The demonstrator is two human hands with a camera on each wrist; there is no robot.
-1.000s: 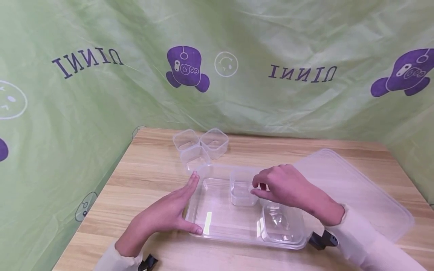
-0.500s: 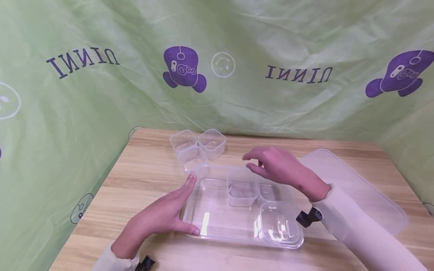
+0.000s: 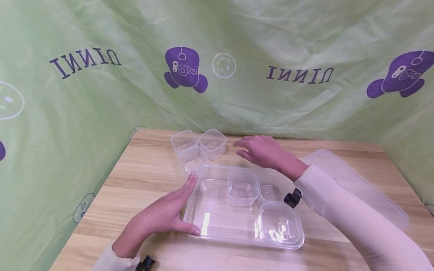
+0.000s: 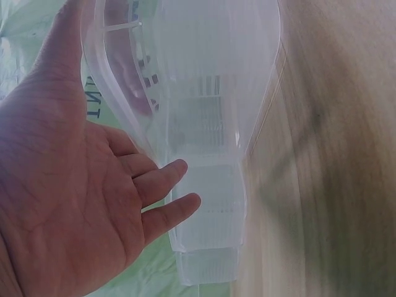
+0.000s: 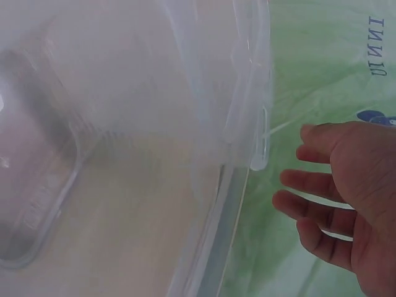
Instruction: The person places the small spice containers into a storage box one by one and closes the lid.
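A large clear plastic container [image 3: 217,214] lies on the table. Its left end is touched by my left hand [image 3: 162,213], thumb and fingers spread straight along the wall. Inside its right half sit three small clear square boxes: one near the middle [image 3: 242,194], a second beside it [image 3: 270,192] and a third at the front right [image 3: 278,226]. Behind the container, my right hand [image 3: 261,151] hovers with nothing in it, fingers loosely bent. To its left three more small boxes stand together: a right one [image 3: 213,146], a left one [image 3: 184,141] and a front one [image 3: 192,157].
A large translucent flat lid [image 3: 349,184] lies on the right of the wooden table [image 3: 142,180], partly hidden by my right sleeve. A green printed curtain [image 3: 257,109] hangs behind the table and along its sides.
My right hand has let go of the small box inside the container and moved up and left, towards the three boxes at the back. The left hand has stayed at the container.
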